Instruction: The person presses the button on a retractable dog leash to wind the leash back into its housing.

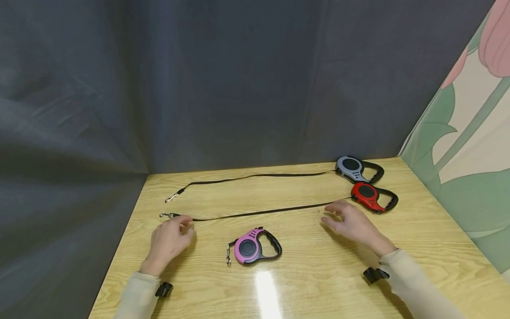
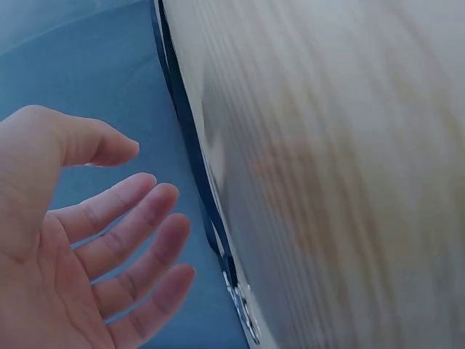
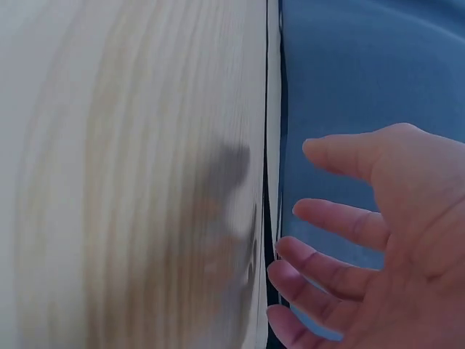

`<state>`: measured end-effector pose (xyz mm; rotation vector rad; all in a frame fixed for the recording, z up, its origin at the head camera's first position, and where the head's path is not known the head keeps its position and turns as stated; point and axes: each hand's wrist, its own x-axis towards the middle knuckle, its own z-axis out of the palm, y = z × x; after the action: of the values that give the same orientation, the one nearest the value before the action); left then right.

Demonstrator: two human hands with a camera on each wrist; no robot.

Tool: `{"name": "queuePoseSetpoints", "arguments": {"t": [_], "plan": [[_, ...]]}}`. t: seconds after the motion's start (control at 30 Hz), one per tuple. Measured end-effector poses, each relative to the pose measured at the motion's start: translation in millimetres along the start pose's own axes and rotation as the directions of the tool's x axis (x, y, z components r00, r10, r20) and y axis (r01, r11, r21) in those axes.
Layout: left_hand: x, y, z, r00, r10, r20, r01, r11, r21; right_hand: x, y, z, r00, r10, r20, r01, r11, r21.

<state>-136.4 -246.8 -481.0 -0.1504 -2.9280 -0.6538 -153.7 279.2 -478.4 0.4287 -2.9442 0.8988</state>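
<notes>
Three retractable dog leashes lie on the wooden table. The red leash (image 1: 367,196) is at the right, its black strap (image 1: 259,213) drawn out leftward to a metal clip (image 1: 165,215). Behind it, the grey leash (image 1: 351,168) has its strap (image 1: 259,175) pulled out to another clip (image 1: 172,197). A pink leash (image 1: 248,249) sits nearer the front, strap wound in. My left hand (image 1: 169,241) hovers by the red leash's clip end, fingers relaxed and holding nothing. Near the red leash's case, my right hand (image 1: 352,223) is likewise loose, with nothing in it.
A dark cloth (image 1: 239,88) hangs behind the table and along its left side. To the right stands a flower-patterned panel (image 1: 470,146). Light glares off the table (image 1: 311,283) near the front. Each wrist wears a black device.
</notes>
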Motion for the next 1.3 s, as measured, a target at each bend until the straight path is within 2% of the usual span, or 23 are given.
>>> {"name": "queuePoseSetpoints", "arguments": {"t": [0.1, 0.3, 0.47, 0.67, 0.87, 1.07, 1.17, 1.3], "plan": [[-1.0, -6.3, -3.1, 1.0, -0.017, 0.004, 0.017, 1.0, 0.008, -4.8, 8.0, -5.1, 0.999, 0.022, -0.03, -0.022, 1.0, -0.018], [-2.0, -15.2, -5.3, 1.0, -0.026, -0.003, 0.026, 0.999, 0.035, -8.1, 21.5, -8.3, 0.996, 0.006, -0.087, -0.015, 0.994, -0.11], [-2.4, -19.1, -7.2, 1.0, -0.027, 0.007, 0.026, 0.999, 0.029, -11.7, 30.3, -10.9, 0.994, 0.02, -0.104, -0.035, 0.99, -0.14], [1.8, -22.6, -8.5, 0.999, -0.038, -0.001, 0.038, 0.999, 0.01, -15.1, 37.8, -17.0, 0.992, 0.046, -0.114, -0.061, 0.99, -0.13], [5.5, -31.2, -9.4, 0.998, -0.056, -0.006, 0.056, 0.998, 0.014, -18.7, 39.3, -27.3, 0.99, 0.095, -0.101, -0.101, 0.993, -0.053], [9.4, -42.1, -12.4, 0.997, -0.081, -0.016, 0.081, 0.996, 0.034, -22.4, 45.1, -38.0, 0.981, 0.107, -0.164, -0.117, 0.991, -0.056], [12.0, -46.3, -14.7, 0.995, -0.101, -0.002, 0.101, 0.994, 0.035, -24.4, 48.4, -42.0, 0.976, 0.115, -0.185, -0.127, 0.99, -0.056], [16.2, -48.9, -15.3, 0.992, -0.123, 0.018, 0.122, 0.992, 0.031, -25.1, 49.9, -48.2, 0.974, 0.162, -0.158, -0.166, 0.986, -0.014]]}}
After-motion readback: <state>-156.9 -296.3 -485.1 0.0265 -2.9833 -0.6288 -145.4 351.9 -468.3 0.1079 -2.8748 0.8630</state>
